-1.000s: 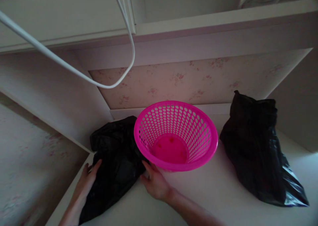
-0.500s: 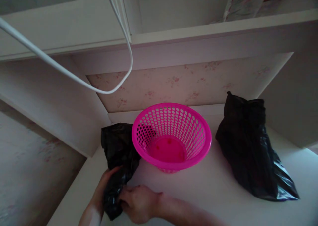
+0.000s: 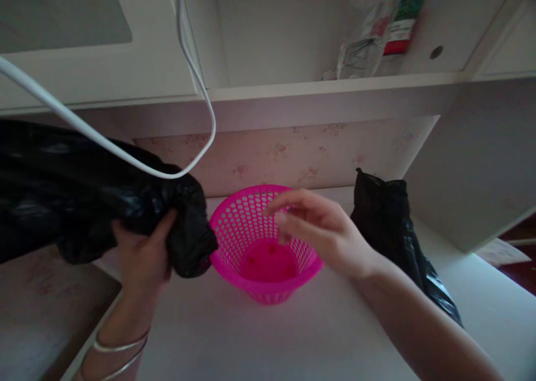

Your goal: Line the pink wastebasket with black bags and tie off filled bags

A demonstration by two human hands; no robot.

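Note:
A black plastic bag [image 3: 104, 196] is raised at the left, stretched out sideways past the edge of the view. My left hand [image 3: 144, 252] grips it from below, close to its bunched right end, which is at the rim of a pink perforated basket [image 3: 268, 297]. Above the basket's right side hovers my right hand [image 3: 314, 224], its fingers apart and slightly curled, holding nothing. Inside the basket a few small reddish spots show on the bottom. Behind my right forearm stands a second black plastic bag [image 3: 387, 224], partly hidden.
A white cable [image 3: 125, 155] hangs in a loop at the upper left, in front of the raised bag. Overhead is an open cabinet shelf [image 3: 293, 90] holding clear plastic packaging [image 3: 364, 40] and a red-and-green package [image 3: 404, 23]. A side panel [image 3: 473, 168] rises at the right.
My left hand has lifted the left black bag off the white surface, and it now extends to the left. My right hand has let go of it and moved right, over the basket.

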